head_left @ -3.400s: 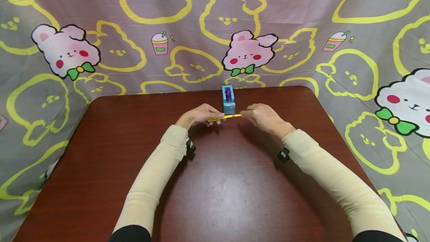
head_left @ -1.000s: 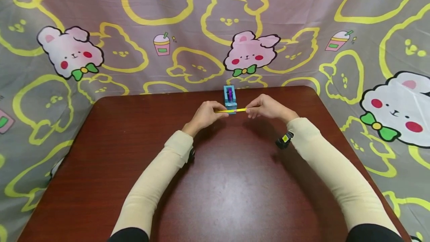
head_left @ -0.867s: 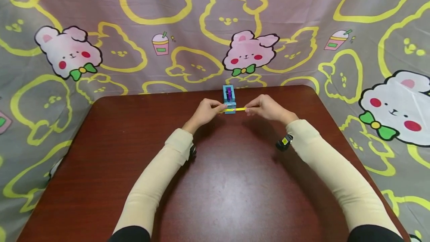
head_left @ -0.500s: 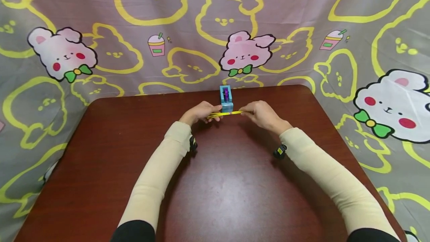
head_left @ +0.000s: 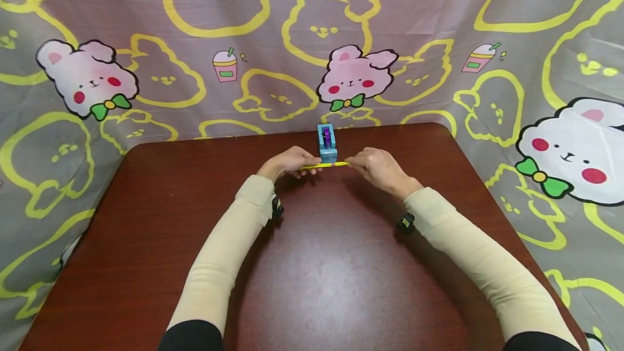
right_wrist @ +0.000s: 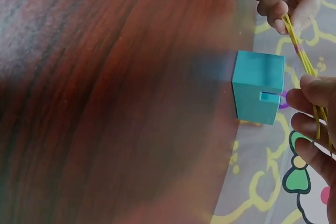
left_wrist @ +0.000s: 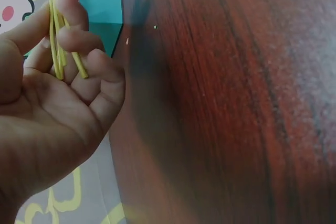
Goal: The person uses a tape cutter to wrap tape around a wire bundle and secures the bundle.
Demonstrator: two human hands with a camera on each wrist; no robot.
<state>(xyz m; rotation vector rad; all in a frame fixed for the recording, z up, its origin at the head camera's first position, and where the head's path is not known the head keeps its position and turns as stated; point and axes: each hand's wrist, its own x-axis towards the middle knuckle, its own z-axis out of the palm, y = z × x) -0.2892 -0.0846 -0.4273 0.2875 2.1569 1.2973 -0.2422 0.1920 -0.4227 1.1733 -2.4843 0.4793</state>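
Note:
Between both hands, a bundle of thin yellow strands (head_left: 333,164) stretches sideways just in front of the tape dispenser in the head view. A small pink band circles the middle of the bundle (right_wrist: 298,51) in the right wrist view. The left hand (head_left: 291,161) pinches one end between thumb and fingers; loose strand ends (left_wrist: 59,69) stick out over its palm. At the other end the right hand (head_left: 382,169) grips the bundle with thumb and curled fingers. Behind it stands the light-blue tape dispenser (head_left: 329,153) with a purple hub, apart from the hands.
The dark reddish-brown table (head_left: 312,264) lies under the forearms, its rear edge close behind the dispenser. A grey curtain (head_left: 273,10) with yellow outlines and rabbit heads hangs around the back and sides. Black wrist cameras (head_left: 405,223) sit under the sleeves.
Over the last second both hands have shifted slightly left and the right hand has dropped a little. The strands, spread at the left end half a second ago, now look closer together. Both grips remain.

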